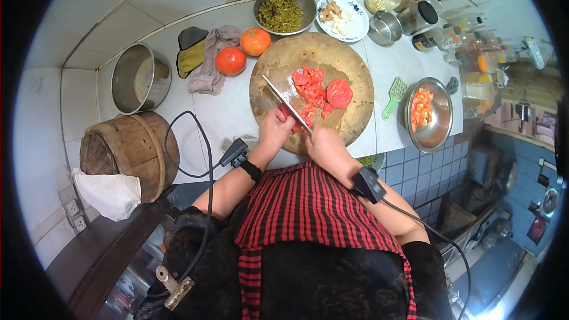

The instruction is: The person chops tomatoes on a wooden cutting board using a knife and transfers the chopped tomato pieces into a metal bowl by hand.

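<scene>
With curled fingers of the left hand [276, 131], pinching a small, wet red tomato piece [284, 110] at the tips, just beside a long, thin steel knife [283, 95]. Gripping the knife's near end with wrapped fingers of the right hand [327, 148]. Holding both over a round, worn wooden board [354, 68], near loose red tomato chunks [308, 83] and a round, cut red tomato [339, 93]. Facing two whole orange-red tomatoes [230, 61] past the board's far-left edge.

The white counter [237, 112] bears a round wooden board [272, 65]; left of it sit two tomatoes [230, 61] (both whole), a cloth [210, 59] and a steel pot [161, 72], right of it a green utensil [393, 98] and steel bowl [441, 106].
</scene>
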The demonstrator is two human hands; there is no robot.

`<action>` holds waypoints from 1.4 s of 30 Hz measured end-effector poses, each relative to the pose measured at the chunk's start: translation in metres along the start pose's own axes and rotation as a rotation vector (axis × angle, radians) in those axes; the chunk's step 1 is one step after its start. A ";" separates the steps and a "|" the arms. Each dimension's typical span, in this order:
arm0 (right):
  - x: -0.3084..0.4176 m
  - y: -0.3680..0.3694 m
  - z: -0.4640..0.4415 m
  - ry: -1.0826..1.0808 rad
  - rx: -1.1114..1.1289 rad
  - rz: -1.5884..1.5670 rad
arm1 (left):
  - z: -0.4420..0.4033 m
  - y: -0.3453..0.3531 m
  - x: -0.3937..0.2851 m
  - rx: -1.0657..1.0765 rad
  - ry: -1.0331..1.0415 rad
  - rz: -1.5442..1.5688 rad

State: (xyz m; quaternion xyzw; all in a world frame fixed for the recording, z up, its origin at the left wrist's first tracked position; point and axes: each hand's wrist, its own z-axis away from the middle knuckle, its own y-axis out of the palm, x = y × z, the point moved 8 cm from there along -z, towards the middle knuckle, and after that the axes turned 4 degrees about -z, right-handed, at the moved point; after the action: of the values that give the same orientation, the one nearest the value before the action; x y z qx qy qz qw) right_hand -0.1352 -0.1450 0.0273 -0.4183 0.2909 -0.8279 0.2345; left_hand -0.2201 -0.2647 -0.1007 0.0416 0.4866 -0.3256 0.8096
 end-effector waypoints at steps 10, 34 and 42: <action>-0.016 -0.003 -0.047 -0.148 -0.147 -0.199 | 0.007 -0.003 -0.001 0.066 -0.141 0.218; 0.006 -0.017 0.017 0.017 0.071 -0.035 | 0.000 0.001 -0.001 0.097 -0.049 0.204; 0.005 0.007 -0.015 -0.032 -0.004 -0.057 | 0.002 -0.001 -0.003 0.120 -0.120 0.331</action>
State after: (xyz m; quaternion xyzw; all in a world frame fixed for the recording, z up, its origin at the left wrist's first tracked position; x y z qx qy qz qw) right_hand -0.1496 -0.1489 0.0178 -0.4399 0.2766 -0.8270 0.2146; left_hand -0.2197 -0.2646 -0.0965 0.1498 0.4037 -0.2185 0.8757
